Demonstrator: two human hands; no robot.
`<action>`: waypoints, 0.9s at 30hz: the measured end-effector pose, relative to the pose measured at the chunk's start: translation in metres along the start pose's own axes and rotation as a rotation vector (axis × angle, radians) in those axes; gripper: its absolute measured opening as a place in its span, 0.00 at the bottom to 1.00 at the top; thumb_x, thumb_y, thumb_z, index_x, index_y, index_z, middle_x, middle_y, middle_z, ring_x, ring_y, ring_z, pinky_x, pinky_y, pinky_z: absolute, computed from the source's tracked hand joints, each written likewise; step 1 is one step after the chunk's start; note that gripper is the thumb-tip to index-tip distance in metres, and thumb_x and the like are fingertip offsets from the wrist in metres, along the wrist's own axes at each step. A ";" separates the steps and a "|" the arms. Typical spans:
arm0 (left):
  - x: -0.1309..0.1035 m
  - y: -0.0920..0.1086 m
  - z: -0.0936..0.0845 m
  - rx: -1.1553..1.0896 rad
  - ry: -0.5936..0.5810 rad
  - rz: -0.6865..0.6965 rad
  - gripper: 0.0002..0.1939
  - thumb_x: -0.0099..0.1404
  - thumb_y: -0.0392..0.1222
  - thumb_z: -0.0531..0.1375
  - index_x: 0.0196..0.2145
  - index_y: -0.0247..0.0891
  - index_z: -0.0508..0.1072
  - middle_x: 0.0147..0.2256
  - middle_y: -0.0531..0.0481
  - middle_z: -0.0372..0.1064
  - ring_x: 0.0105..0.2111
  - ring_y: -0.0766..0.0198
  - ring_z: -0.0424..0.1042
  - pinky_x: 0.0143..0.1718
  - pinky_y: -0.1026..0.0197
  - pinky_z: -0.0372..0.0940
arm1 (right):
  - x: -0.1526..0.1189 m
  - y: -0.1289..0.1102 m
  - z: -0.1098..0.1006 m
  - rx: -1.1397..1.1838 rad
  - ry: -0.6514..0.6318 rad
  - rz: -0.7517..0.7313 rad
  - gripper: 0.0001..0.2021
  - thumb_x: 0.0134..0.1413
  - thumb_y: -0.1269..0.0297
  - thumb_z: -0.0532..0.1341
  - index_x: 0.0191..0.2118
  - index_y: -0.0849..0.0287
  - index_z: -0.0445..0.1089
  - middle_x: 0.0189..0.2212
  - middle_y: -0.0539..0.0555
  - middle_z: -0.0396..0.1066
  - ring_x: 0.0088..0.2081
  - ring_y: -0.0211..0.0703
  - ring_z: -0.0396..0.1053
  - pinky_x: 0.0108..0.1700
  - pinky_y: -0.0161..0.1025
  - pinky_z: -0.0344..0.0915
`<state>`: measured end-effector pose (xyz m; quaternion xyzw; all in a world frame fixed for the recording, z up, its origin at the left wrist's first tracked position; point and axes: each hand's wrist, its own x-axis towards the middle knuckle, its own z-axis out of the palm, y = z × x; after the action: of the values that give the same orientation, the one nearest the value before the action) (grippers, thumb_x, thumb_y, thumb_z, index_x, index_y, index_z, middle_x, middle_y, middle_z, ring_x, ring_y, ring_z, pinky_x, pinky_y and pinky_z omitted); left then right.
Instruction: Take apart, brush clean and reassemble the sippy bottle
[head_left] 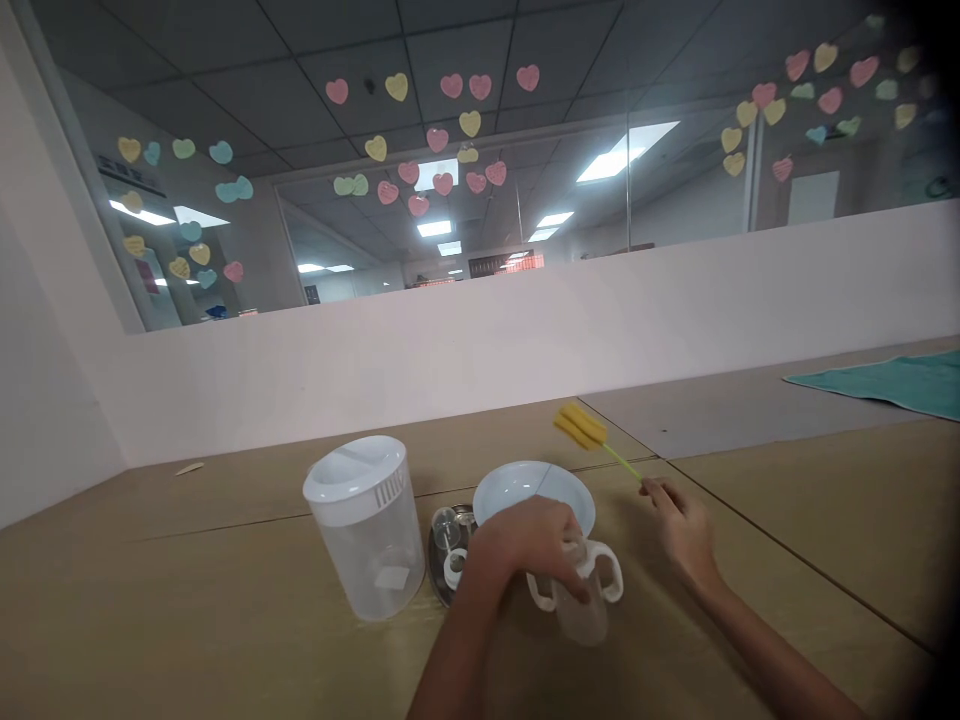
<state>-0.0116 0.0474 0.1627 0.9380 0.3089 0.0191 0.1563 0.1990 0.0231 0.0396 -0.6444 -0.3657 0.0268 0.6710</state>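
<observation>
Held well apart, not aligned

Grips in left hand a clear plastic two-handled bottle, roughly upright, covered at the top. Pinches in right hand a green-stemmed yellow sponge brush, raised beyond the bottle, slanting far-left. Includes a round white bowl just beyond the bottle; farther left, a metal tray with small plastic parts and a translucent, white-lidded jug.

The left hand is gripping a two-handled bottle beside a white bowl, the right hand is holding a yellow sponge brush by its green stem, and a lidded pitcher is standing on the counter
</observation>
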 end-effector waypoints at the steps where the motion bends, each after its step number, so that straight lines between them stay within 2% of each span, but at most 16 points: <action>1: -0.005 -0.002 -0.007 -0.043 0.019 0.060 0.27 0.40 0.51 0.69 0.40 0.44 0.73 0.39 0.53 0.70 0.38 0.57 0.70 0.33 0.63 0.62 | -0.001 0.000 0.000 0.033 0.036 -0.027 0.17 0.50 0.51 0.52 0.25 0.61 0.65 0.22 0.50 0.62 0.27 0.39 0.59 0.29 0.34 0.55; 4: -0.015 -0.012 -0.025 -0.204 0.169 0.125 0.28 0.44 0.51 0.68 0.44 0.47 0.71 0.42 0.55 0.69 0.40 0.60 0.68 0.38 0.64 0.62 | -0.006 0.001 0.001 0.090 0.128 -0.128 0.15 0.51 0.51 0.53 0.29 0.60 0.63 0.20 0.47 0.58 0.24 0.36 0.55 0.28 0.33 0.54; 6: -0.015 -0.020 -0.030 -0.296 0.293 0.161 0.28 0.45 0.48 0.68 0.46 0.47 0.70 0.45 0.55 0.68 0.43 0.61 0.67 0.43 0.64 0.62 | -0.011 0.001 0.000 0.088 0.121 -0.220 0.15 0.53 0.51 0.52 0.30 0.60 0.63 0.20 0.47 0.58 0.24 0.36 0.56 0.28 0.33 0.54; 10: 0.000 -0.034 -0.024 -0.307 0.606 0.172 0.27 0.46 0.40 0.68 0.46 0.45 0.70 0.45 0.52 0.66 0.46 0.60 0.65 0.49 0.61 0.59 | -0.018 -0.001 0.000 0.037 -0.006 -0.356 0.18 0.57 0.52 0.48 0.34 0.61 0.67 0.23 0.50 0.63 0.26 0.38 0.60 0.30 0.34 0.57; 13: 0.012 -0.041 -0.017 -0.232 0.758 0.138 0.28 0.45 0.35 0.67 0.46 0.43 0.70 0.42 0.51 0.65 0.43 0.60 0.66 0.47 0.60 0.61 | -0.019 -0.005 0.001 -0.026 -0.058 -0.393 0.20 0.58 0.52 0.47 0.35 0.61 0.70 0.27 0.52 0.66 0.28 0.39 0.64 0.32 0.34 0.59; 17: 0.017 -0.046 -0.014 -0.106 0.766 0.126 0.31 0.46 0.32 0.64 0.50 0.42 0.66 0.45 0.50 0.65 0.45 0.60 0.65 0.48 0.60 0.61 | -0.018 -0.012 0.002 -0.169 -0.063 -0.405 0.20 0.57 0.50 0.50 0.34 0.58 0.73 0.27 0.52 0.69 0.28 0.38 0.66 0.31 0.33 0.59; 19: 0.016 -0.047 -0.015 -0.020 0.748 0.074 0.30 0.49 0.30 0.61 0.51 0.42 0.64 0.47 0.49 0.64 0.46 0.60 0.65 0.48 0.60 0.61 | -0.017 -0.013 0.003 -0.236 -0.039 -0.459 0.20 0.56 0.49 0.52 0.34 0.57 0.75 0.26 0.52 0.69 0.26 0.36 0.66 0.30 0.32 0.58; 23: 0.013 -0.047 -0.015 0.203 0.722 -0.008 0.25 0.52 0.28 0.55 0.48 0.42 0.64 0.44 0.49 0.67 0.45 0.58 0.65 0.47 0.57 0.59 | -0.012 -0.007 0.003 -0.378 0.046 -0.697 0.19 0.56 0.50 0.54 0.33 0.57 0.77 0.20 0.50 0.69 0.19 0.31 0.61 0.25 0.30 0.54; 27: 0.017 -0.040 -0.010 0.387 0.699 0.048 0.23 0.51 0.23 0.52 0.43 0.41 0.65 0.39 0.49 0.69 0.43 0.57 0.64 0.45 0.56 0.57 | -0.009 -0.001 0.001 -0.477 0.178 -0.950 0.13 0.53 0.54 0.60 0.32 0.56 0.78 0.14 0.47 0.64 0.16 0.28 0.56 0.23 0.30 0.50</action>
<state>-0.0221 0.0905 0.1591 0.8939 0.3194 0.2823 -0.1384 0.1918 0.0195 0.0366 -0.5425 -0.5547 -0.4180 0.4726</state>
